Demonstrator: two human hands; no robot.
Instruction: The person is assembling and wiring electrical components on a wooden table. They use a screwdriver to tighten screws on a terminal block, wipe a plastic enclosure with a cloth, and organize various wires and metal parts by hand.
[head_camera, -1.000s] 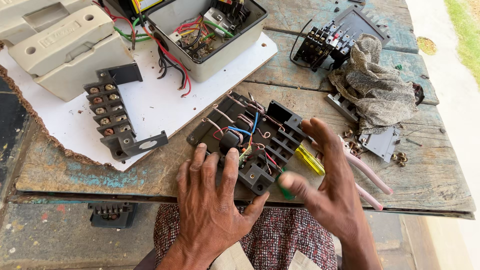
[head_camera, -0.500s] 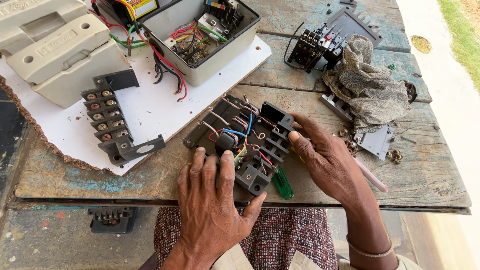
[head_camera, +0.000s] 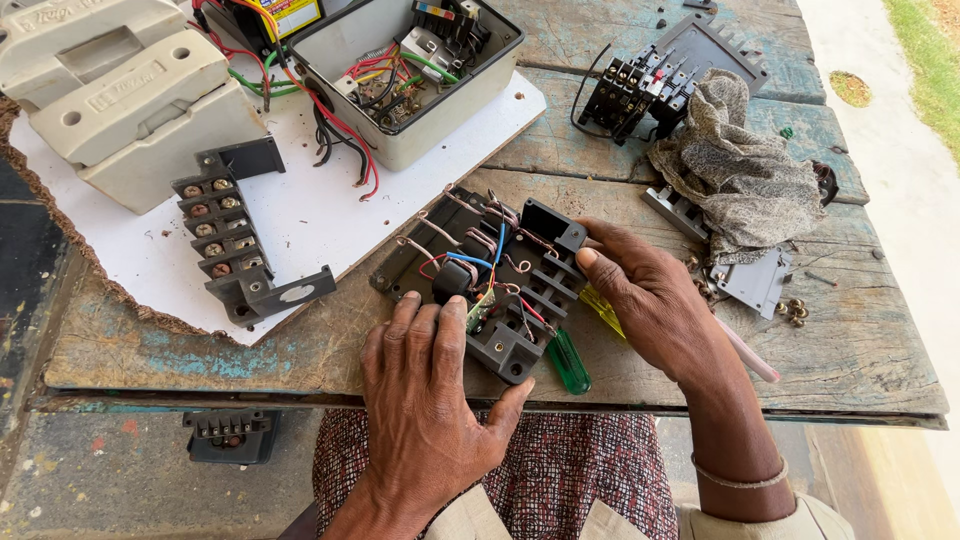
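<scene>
a weathered wooden table (head_camera: 860, 330) with flaking blue-green paint fills the view, standing outdoors beside pale ground and a strip of grass at the upper right. a white board (head_camera: 300, 215) with a ragged brown edge lies on its left half, carrying a grey terminal block (head_camera: 235, 245), cream plastic housings (head_camera: 120, 100) and an open cream box (head_camera: 410, 75) full of red, green and black wires. farther right sit a black contactor (head_camera: 650, 75) and a crumpled grey rag (head_camera: 740, 175).

the black switch base (head_camera: 490, 275), with copper wire links and a blue and a red lead, lies near the table's front edge, between the two hands. the left hand (head_camera: 425, 400) lies flat and spread, palm down, its fingertips resting on the near edge of the base and the thumb stretched out under its corner. the right hand (head_camera: 655, 305) is loosely curled, fingers together, with the fingertips touching the right side of the base; it grips nothing. a green-handled screwdriver (head_camera: 572, 362) lies on the table just beside the base, partly under the right hand. a pink rod (head_camera: 750, 355) pokes out from behind the right wrist.
</scene>
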